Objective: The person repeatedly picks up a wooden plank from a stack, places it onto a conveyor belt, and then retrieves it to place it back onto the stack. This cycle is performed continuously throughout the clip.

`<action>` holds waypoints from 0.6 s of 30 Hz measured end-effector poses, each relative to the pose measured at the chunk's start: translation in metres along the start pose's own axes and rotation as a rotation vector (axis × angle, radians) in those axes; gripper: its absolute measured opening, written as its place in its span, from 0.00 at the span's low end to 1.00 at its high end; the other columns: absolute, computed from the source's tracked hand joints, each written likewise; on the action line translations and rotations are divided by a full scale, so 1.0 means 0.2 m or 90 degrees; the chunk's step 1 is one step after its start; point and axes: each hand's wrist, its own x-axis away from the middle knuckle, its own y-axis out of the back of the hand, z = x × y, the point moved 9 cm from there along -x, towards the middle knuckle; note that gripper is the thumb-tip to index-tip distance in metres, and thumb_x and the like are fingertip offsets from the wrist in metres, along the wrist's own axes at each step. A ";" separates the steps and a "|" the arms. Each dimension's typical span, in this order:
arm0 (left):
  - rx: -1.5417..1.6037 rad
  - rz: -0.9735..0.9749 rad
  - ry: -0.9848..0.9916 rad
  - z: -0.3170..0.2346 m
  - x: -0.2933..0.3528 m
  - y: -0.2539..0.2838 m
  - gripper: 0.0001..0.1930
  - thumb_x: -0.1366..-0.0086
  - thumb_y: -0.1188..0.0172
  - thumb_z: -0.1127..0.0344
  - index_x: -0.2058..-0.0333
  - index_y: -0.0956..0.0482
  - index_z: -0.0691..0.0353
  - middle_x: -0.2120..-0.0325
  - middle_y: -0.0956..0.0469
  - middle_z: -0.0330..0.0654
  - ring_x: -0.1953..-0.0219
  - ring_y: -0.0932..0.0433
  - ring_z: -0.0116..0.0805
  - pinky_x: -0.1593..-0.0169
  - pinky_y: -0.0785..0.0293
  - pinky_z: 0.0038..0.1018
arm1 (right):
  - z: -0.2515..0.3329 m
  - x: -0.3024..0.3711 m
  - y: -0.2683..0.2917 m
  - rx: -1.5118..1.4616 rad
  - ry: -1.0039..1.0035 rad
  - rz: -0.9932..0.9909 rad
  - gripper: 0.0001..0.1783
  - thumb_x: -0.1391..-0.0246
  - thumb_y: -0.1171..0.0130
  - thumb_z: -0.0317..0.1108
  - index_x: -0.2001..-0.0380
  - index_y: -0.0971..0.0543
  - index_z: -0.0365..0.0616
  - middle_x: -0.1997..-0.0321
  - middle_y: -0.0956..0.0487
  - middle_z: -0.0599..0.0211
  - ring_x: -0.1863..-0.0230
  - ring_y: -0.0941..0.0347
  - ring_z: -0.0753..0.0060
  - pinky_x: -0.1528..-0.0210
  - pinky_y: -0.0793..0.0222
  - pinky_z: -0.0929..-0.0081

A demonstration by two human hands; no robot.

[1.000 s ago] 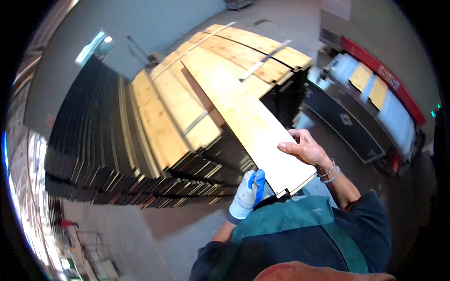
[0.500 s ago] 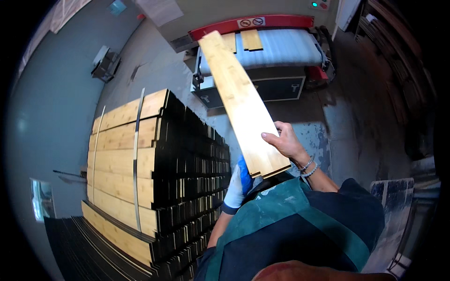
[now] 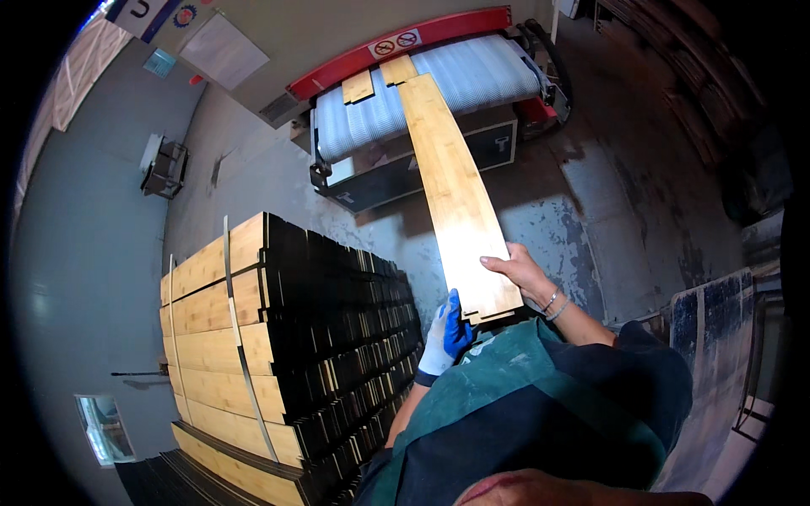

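Observation:
A long pale flooring plank [image 3: 456, 202] stretches from in front of my apron toward the machine, its near end stepped like a tongue joint. My right hand [image 3: 516, 274], bare with a bracelet at the wrist, grips the plank's right edge near that end, thumb on top. At the near left corner my left hand [image 3: 450, 336], in a white and blue glove, holds the plank's edge; some of its fingers are hidden below. The far end overlaps the view of the white conveyor belt [image 3: 481, 72]; whether it touches cannot be told. Two shorter-looking boards, a left board [image 3: 358, 86] and a right board [image 3: 398, 70], lie on the belt.
Left of me stands a tall strapped stack of planks [image 3: 219, 337] with dark edges. A red guard bar [image 3: 337, 71] spans the machine above the belt. A small metal stand [image 3: 164, 166] is by the left wall. A scuffed panel [image 3: 710, 363] stands at my right.
The view has turned, shifting the machine left and the stack lower. The plank's far end has swung right relative to the belt and boards. Both hands keep hold of its near end.

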 end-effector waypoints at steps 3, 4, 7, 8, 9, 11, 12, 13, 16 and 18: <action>-0.103 -0.027 -0.002 -0.03 -0.04 0.04 0.23 0.36 0.43 0.71 0.43 0.35 0.65 0.62 0.20 0.53 0.62 0.18 0.48 0.58 0.23 0.34 | -0.01 -0.09 0.07 -0.052 -0.028 0.004 0.19 0.44 0.37 0.32 0.55 0.23 0.26 0.58 0.18 0.57 0.60 0.21 0.71 0.57 0.23 0.74; -0.018 -0.009 0.018 0.04 -0.06 0.01 0.22 0.35 0.41 0.70 0.44 0.35 0.64 0.67 0.21 0.51 0.70 0.21 0.42 0.63 0.25 0.32 | 0.00 -0.11 0.11 -0.087 -0.024 -0.019 0.18 0.43 0.39 0.31 0.55 0.22 0.27 0.59 0.18 0.57 0.62 0.20 0.70 0.58 0.23 0.74; -0.048 -0.035 0.072 0.26 -0.03 0.02 0.26 0.38 0.43 0.74 0.41 0.36 0.63 0.68 0.23 0.51 0.72 0.26 0.43 0.66 0.28 0.34 | 0.13 -0.15 0.29 -0.107 -0.019 -0.007 0.18 0.44 0.39 0.32 0.55 0.22 0.27 0.61 0.17 0.57 0.65 0.19 0.69 0.58 0.22 0.74; -0.027 -0.020 0.123 0.36 -0.01 0.00 0.29 0.40 0.45 0.77 0.39 0.37 0.63 0.68 0.24 0.53 0.71 0.27 0.46 0.66 0.29 0.35 | 0.17 -0.15 0.34 -0.097 -0.003 0.008 0.18 0.44 0.39 0.32 0.56 0.21 0.28 0.62 0.17 0.58 0.66 0.19 0.71 0.59 0.23 0.75; -0.008 -0.005 0.174 0.47 0.01 -0.03 0.31 0.42 0.47 0.79 0.38 0.38 0.62 0.67 0.26 0.54 0.70 0.28 0.49 0.66 0.30 0.37 | 0.21 -0.14 0.40 -0.045 0.033 -0.010 0.18 0.44 0.39 0.32 0.56 0.21 0.28 0.62 0.17 0.59 0.65 0.19 0.72 0.60 0.23 0.75; -0.107 -0.035 0.053 0.48 -0.05 -0.02 0.35 0.47 0.49 0.81 0.37 0.39 0.64 0.63 0.25 0.58 0.65 0.27 0.58 0.62 0.28 0.40 | 0.28 -0.12 0.52 0.062 0.106 -0.041 0.17 0.45 0.39 0.32 0.56 0.21 0.29 0.61 0.17 0.60 0.64 0.20 0.73 0.60 0.24 0.76; -0.139 -0.054 -0.002 0.46 -0.08 -0.03 0.36 0.48 0.50 0.82 0.37 0.39 0.65 0.63 0.26 0.59 0.65 0.27 0.60 0.61 0.28 0.41 | 0.27 -0.11 0.57 0.086 0.120 -0.058 0.18 0.46 0.38 0.32 0.55 0.20 0.30 0.61 0.17 0.63 0.64 0.20 0.75 0.59 0.25 0.77; -0.137 -0.080 -0.047 0.43 -0.12 -0.02 0.34 0.46 0.51 0.81 0.37 0.39 0.65 0.67 0.27 0.58 0.68 0.28 0.60 0.65 0.29 0.41 | 0.25 -0.11 0.62 0.082 0.118 -0.059 0.19 0.46 0.38 0.33 0.55 0.20 0.29 0.61 0.17 0.63 0.63 0.20 0.75 0.59 0.25 0.77; -0.116 -0.039 -0.009 0.48 -0.19 -0.07 0.34 0.46 0.52 0.82 0.37 0.40 0.65 0.68 0.27 0.59 0.68 0.29 0.61 0.65 0.30 0.44 | 0.19 -0.12 0.72 0.043 0.090 -0.068 0.20 0.45 0.38 0.33 0.54 0.21 0.29 0.59 0.17 0.63 0.62 0.21 0.74 0.57 0.25 0.77; -0.091 0.012 0.076 0.60 -0.20 -0.12 0.35 0.47 0.52 0.82 0.36 0.41 0.66 0.66 0.27 0.59 0.67 0.28 0.62 0.64 0.29 0.45 | 0.12 -0.16 0.75 -0.023 0.059 -0.086 0.19 0.46 0.38 0.35 0.56 0.21 0.29 0.62 0.18 0.64 0.64 0.21 0.75 0.60 0.26 0.78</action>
